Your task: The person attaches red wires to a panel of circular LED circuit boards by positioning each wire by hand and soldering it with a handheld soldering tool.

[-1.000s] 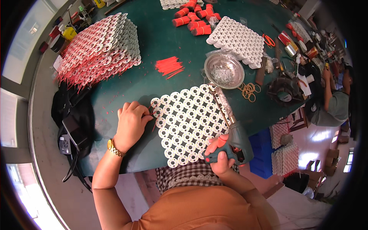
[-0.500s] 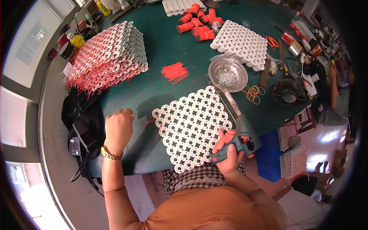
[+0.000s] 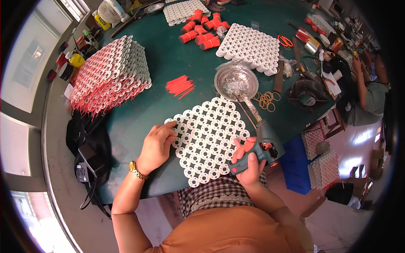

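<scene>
A flat panel of joined white round circuit boards (image 3: 209,137) lies in front of me near the table edge. My left hand (image 3: 155,145), with a gold watch on the wrist, rests at its upper left edge. Those fingers are bent together, and what they pinch, if anything, is hidden. Wrapped around the grip of a dark teal pistol-shaped tool (image 3: 266,137) is my right hand (image 3: 249,166). The tool's long shaft reaches over the panel's right side into a metal bowl (image 3: 255,84) of silvery scraps. Loose red wires (image 3: 180,86) lie beyond the panel.
A tall stack of round-board panels with red wires (image 3: 112,76) stands at left. Bundled red wires (image 3: 206,36) and another white stack (image 3: 249,48) are farther back. Rubber bands (image 3: 266,101) and a black round holder (image 3: 308,96) lie at right. Another person (image 3: 367,97) sits far right.
My left hand has moved right, onto the panel's left edge, covering the red wires there. The tool's tip now reaches into the bowl. The whole view has shifted slightly.
</scene>
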The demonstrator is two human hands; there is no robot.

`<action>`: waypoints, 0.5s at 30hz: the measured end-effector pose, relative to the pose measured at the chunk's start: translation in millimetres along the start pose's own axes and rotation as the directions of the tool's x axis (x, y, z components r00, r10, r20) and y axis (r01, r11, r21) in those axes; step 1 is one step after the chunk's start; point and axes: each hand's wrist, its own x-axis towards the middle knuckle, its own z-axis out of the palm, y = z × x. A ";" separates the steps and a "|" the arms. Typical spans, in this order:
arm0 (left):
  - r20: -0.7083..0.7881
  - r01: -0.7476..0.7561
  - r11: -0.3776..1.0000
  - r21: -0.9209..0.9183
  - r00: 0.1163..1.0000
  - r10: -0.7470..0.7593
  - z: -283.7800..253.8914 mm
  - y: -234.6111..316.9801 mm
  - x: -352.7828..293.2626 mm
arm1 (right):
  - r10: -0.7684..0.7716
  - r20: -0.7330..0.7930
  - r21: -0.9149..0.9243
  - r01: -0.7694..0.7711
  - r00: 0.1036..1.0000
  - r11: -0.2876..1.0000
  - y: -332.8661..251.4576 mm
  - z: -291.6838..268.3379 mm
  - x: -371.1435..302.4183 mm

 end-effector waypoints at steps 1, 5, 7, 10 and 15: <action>-0.022 0.037 0.999 -0.025 0.999 -0.038 -0.9 0.4 -0.7 | -0.008 0.018 0.000 0.008 1.000 1.000 1.0 -0.6 0.0; -0.081 0.200 0.977 -0.074 0.975 -0.206 -7.3 14.1 -8.6 | -0.049 0.074 0.034 0.046 0.996 0.998 5.2 0.2 0.8; -0.041 0.312 0.939 -0.147 0.946 -0.321 -12.2 21.4 -12.4 | -0.025 0.091 0.053 0.020 0.996 0.998 2.4 0.4 1.5; 0.185 0.428 0.892 -0.145 0.898 -0.400 -17.0 23.1 -16.1 | 0.093 0.179 0.070 -0.107 0.979 0.992 -9.5 -3.5 -0.1; 0.232 0.520 0.854 -0.029 0.834 -0.500 -14.4 10.6 -15.6 | 0.389 0.320 -0.072 -0.387 0.864 0.919 -24.7 -8.9 -18.7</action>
